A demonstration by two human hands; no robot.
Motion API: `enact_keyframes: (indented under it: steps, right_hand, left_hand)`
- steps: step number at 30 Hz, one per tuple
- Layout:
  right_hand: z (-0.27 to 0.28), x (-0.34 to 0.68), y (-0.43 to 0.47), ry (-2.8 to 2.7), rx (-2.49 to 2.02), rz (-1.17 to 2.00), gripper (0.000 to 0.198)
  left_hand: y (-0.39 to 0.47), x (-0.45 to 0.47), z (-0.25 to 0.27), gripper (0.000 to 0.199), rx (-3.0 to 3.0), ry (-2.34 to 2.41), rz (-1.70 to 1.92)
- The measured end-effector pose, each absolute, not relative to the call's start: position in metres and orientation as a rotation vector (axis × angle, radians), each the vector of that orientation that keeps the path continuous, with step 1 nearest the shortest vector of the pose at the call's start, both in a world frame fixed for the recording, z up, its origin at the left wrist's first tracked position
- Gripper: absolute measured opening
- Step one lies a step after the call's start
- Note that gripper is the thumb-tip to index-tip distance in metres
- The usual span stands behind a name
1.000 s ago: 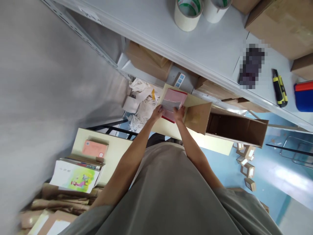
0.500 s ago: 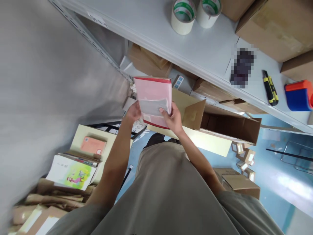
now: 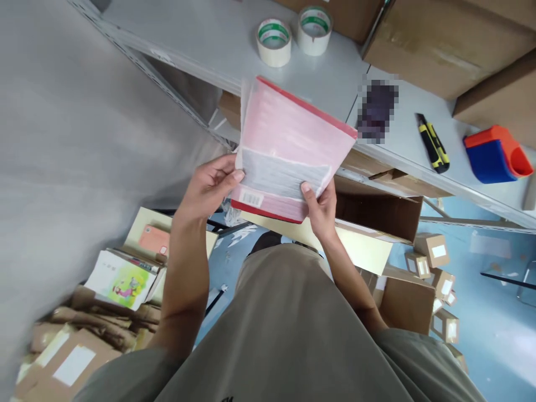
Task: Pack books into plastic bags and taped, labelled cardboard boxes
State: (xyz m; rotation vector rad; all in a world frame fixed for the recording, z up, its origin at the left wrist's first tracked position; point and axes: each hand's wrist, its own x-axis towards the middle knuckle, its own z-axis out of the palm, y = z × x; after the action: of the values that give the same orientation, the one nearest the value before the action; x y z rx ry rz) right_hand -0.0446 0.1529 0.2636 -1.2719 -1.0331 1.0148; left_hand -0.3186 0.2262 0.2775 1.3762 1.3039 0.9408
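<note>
In front of me, tilted, is a pink book (image 3: pixel 293 131) with red edges, a grey band across its lower half and a barcode label near the bottom. A whitish, see-through wrap seems to cover it and stands out along its left side. My left hand (image 3: pixel 211 187) is closed on that left edge, thumb on the front; whether it grips the wrap alone or the book too, I cannot tell. At the lower right side, my right hand (image 3: pixel 321 209) grips the book with its thumb on the grey band and its fingers behind.
On the grey shelf (image 3: pixel 201 33) ahead lie two tape rolls (image 3: pixel 274 47), a yellow-black box cutter (image 3: pixel 433 144) and a blue-orange tape dispenser (image 3: pixel 494 156). An open carton (image 3: pixel 377 212) sits below the shelf. Books (image 3: pixel 125 279) and flattened cardboard (image 3: pixel 79 357) are stacked at lower left.
The book has come up and turned clockwise, looking larger in view. My left hand has shifted left and up, and the wrap now stands out at the book's left side.
</note>
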Motion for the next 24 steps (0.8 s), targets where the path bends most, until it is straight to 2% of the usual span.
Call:
enact_keyframes:
  steps: [5, 10, 13, 15, 19, 24]
  right_hand:
    - [0.259, 0.046, 0.13, -1.128, -1.287, 1.051, 0.082]
    - [0.257, 0.161, 0.089, -1.2, -1.484, 0.873, 0.095]
    - [0.265, 0.206, 0.071, -1.269, -1.497, 0.874, 0.089]
    - [0.27, 0.222, 0.063, -1.326, -1.527, 0.919, 0.077]
    - [0.266, 0.239, 0.054, -1.426, -1.664, 0.918, 0.062]
    - [0.261, 0.248, 0.049, -1.515, -1.846, 0.818, 0.069]
  left_hand:
    - [0.209, -0.271, 0.311, 0.051, 1.648, 1.398, 0.957]
    - [0.191, -0.178, 0.364, 0.037, 1.913, 1.305, 0.778]
    - [0.182, -0.127, 0.397, 0.025, 2.186, 1.153, 0.615]
    - [0.177, -0.105, 0.41, 0.027, 2.306, 1.073, 0.555]
    - [0.171, -0.083, 0.411, 0.031, 2.356, 1.039, 0.482]
    - [0.171, -0.062, 0.369, 0.032, 2.338, 1.07, 0.326]
